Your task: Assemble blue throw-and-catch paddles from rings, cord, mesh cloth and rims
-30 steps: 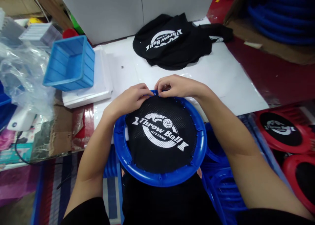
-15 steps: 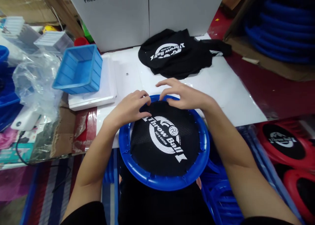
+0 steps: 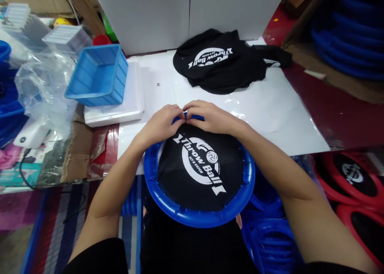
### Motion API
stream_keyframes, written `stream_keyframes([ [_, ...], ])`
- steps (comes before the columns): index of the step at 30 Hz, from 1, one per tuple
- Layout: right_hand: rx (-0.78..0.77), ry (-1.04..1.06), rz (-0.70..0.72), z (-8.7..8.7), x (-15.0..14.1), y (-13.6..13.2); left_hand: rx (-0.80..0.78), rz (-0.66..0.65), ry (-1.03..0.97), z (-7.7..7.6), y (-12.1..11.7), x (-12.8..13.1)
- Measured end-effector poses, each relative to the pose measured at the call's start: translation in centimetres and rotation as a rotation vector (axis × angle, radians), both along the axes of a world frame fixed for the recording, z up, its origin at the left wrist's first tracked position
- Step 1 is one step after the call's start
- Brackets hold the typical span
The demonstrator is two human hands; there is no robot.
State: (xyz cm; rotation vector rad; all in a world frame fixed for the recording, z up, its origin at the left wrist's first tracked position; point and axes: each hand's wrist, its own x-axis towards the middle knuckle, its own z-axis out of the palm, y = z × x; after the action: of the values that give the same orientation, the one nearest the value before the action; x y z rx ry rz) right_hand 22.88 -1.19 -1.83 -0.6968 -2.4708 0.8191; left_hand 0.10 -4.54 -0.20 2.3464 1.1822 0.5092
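Observation:
A blue plastic ring (image 3: 192, 216) rests in my lap against the table edge, with a black mesh net (image 3: 199, 172) printed "Throw Ball" stretched across it. My left hand (image 3: 162, 124) and my right hand (image 3: 210, 116) meet at the ring's far rim. Both have their fingers curled and pinched on the net's edge where it joins the rim. The fingertips hide that stretch of rim.
A pile of loose black nets (image 3: 222, 62) lies on the white table sheet (image 3: 270, 102). A blue basket (image 3: 97, 76) sits on a white slab at left beside crumpled plastic (image 3: 42, 88). Red discs (image 3: 351, 178) and blue rings (image 3: 270, 242) lie at right.
The ring and net have been turned clockwise. Half a second ago my fingers were lifted and spread over the rim; now both hands pinch the net edge at the far rim again.

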Motion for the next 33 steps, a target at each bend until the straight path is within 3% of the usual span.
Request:
stream_keyframes([
  [9, -0.030, -0.020, -0.052, -0.1, -0.7, 0.4, -0.053, 0.046, -0.157, -1.1, 1.4, 0.0],
  [22, -0.064, -0.016, -0.119, -0.3, -0.9, 1.1, -0.013, 0.082, -0.146, -1.2, 1.6, 0.3],
  [27, -0.007, -0.159, -0.185, 0.5, 1.3, 1.7, 0.064, 0.065, -0.155, 0.2, 0.8, -1.2],
  [30, 0.013, -0.301, -0.257, 1.4, 3.7, 2.3, 0.067, -0.043, -0.038, 0.6, 0.4, -1.8],
  [33, -0.099, -0.468, -0.204, 2.4, 6.5, 2.7, 0.039, -0.088, 0.131, 0.4, 0.0, -1.6],
])
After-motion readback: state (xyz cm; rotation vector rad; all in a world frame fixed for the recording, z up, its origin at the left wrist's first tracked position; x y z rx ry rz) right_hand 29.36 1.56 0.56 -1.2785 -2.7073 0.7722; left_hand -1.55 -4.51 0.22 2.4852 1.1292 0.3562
